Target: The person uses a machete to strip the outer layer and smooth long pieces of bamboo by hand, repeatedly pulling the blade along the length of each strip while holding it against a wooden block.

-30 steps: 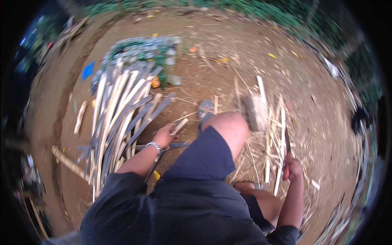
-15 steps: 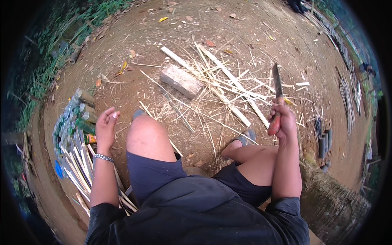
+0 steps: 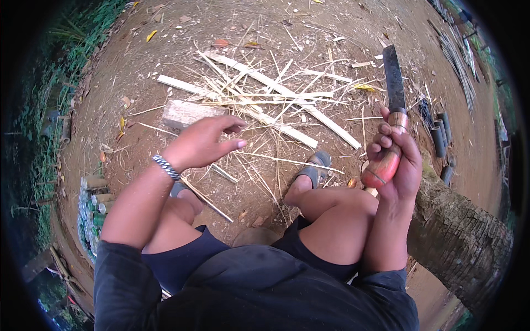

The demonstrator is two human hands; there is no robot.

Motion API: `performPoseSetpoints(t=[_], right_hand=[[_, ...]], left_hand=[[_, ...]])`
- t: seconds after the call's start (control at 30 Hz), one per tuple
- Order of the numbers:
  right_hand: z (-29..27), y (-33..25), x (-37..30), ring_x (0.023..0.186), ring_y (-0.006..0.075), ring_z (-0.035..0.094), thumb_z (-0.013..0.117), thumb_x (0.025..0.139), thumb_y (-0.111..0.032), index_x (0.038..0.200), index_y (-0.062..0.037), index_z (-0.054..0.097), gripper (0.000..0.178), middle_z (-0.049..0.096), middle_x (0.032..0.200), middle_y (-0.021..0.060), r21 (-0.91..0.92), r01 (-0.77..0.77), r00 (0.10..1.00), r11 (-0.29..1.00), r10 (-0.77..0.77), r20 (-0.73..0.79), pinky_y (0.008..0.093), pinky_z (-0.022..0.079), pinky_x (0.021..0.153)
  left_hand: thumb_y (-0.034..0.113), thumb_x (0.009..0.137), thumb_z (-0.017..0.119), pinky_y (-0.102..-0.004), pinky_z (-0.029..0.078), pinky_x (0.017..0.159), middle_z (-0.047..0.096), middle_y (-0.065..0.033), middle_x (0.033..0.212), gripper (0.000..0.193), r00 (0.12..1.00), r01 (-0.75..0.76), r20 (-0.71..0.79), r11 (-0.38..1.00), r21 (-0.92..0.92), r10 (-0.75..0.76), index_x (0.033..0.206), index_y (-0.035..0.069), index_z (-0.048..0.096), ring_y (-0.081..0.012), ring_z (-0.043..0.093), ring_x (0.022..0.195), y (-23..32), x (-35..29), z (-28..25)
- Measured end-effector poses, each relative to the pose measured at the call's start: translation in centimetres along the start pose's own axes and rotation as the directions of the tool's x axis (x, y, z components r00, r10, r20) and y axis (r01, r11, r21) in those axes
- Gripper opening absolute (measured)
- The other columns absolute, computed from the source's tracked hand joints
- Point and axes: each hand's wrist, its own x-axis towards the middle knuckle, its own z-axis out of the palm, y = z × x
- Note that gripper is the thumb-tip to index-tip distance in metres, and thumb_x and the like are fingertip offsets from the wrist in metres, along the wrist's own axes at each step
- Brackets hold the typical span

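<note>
My right hand (image 3: 398, 151) is wrapped round the red and wooden handle of a machete (image 3: 394, 77), its dark blade pointing up and away from me. Empty, with fingers curved and apart, my left hand (image 3: 207, 140) hovers in front of a squared wood block (image 3: 187, 113) on the ground and hides part of it. A chain bracelet (image 3: 165, 166) circles that wrist. Beyond the hands, pale split strips (image 3: 287, 95) lie crossed in a loose heap among thin shavings. One longer strip (image 3: 287, 160) stretches across the dirt toward my sandalled foot (image 3: 314, 168).
At the right a thick log (image 3: 464, 237) with rough bark lies close to my right arm. Dark tubes (image 3: 439, 135) stand beyond it. Bottles and cans (image 3: 94, 209) are gathered at the left. A bundle of poles (image 3: 455, 60) lies far right.
My left hand has swung from beside the bottles forward and right, near the wood block. The machete stays in my right hand, raised slightly and shifted right. The view has shifted too.
</note>
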Motion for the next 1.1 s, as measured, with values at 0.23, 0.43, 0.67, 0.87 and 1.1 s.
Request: performPoseSetpoints(t=[0.23, 0.43, 0.67, 0.87, 1.1], right_hand=[[-2.6, -1.3, 0.7, 0.073, 0.0093, 0.050, 0.053, 0.087, -0.009, 0.139, 0.0074, 0.028, 0.060, 0.052, 0.091, 0.0061, -0.115, 0.015, 0.990, 0.993, -0.031, -0.140, 0.0265, 0.047, 0.066], [-5.8, -1.1, 3.9, 0.072, 0.0083, 0.049, 0.049, 0.087, -0.007, 0.139, 0.0064, 0.030, 0.057, 0.051, 0.090, 0.0051, -0.157, -0.045, 0.919, 0.986, -0.021, -0.394, 0.0257, 0.047, 0.065], [-6.6, 0.2, 7.3, 0.067, 0.0081, 0.049, 0.057, 0.080, -0.006, 0.139, 0.0064, 0.030, 0.066, 0.050, 0.085, 0.0041, -0.298, -0.164, 0.849, 0.940, -0.019, -0.527, 0.0250, 0.046, 0.061], [-7.3, 1.0, 8.7, 0.066, 0.0081, 0.049, 0.057, 0.080, -0.007, 0.137, 0.0061, 0.031, 0.064, 0.050, 0.086, 0.0049, -0.330, -0.232, 0.804, 0.915, -0.011, -0.595, 0.0247, 0.047, 0.059], [-6.6, 1.1, 8.7, 0.064, 0.0083, 0.048, 0.059, 0.079, -0.007, 0.136, 0.0063, 0.032, 0.065, 0.049, 0.084, 0.0047, -0.351, -0.239, 0.801, 0.905, -0.021, -0.599, 0.0240, 0.046, 0.056]], left_hand=[[0.039, 0.087, 0.062, -0.0425, 0.048, 0.090, 0.064, -0.0174, 0.111, 0.049, 0.887, -0.147, 0.460, 0.966, 0.212, 0.034, 0.122, 0.005, 0.057, -0.0327, 0.061, 0.105, -3.6, 12.2, 10.8], [0.035, 0.086, 0.062, -0.0433, 0.048, 0.090, 0.063, -0.0181, 0.113, 0.043, 0.772, -0.262, 0.634, 0.929, 0.260, 0.041, 0.118, 0.007, 0.060, -0.0338, 0.060, 0.107, -6.5, 21.3, 20.1], [0.017, 0.084, 0.054, -0.0409, 0.047, 0.092, 0.063, -0.0146, 0.106, 0.026, 0.925, -0.280, 0.306, 0.950, 0.142, 0.227, 0.108, 0.008, 0.063, -0.0296, 0.059, 0.107, -8.3, 28.8, 26.9], [0.014, 0.084, 0.052, -0.0395, 0.039, 0.092, 0.064, -0.0095, 0.102, 0.024, 0.959, -0.197, 0.268, 0.903, 0.382, 0.096, 0.104, 0.006, 0.063, -0.0221, 0.056, 0.105, -10.8, 29.6, 29.9], [0.013, 0.082, 0.055, -0.0359, 0.035, 0.093, 0.065, -0.0079, 0.100, 0.020, 0.938, -0.304, 0.302, 0.826, 0.475, 0.171, 0.095, 0.006, 0.068, -0.0215, 0.056, 0.100, -10.7, 30.5, 29.4]])
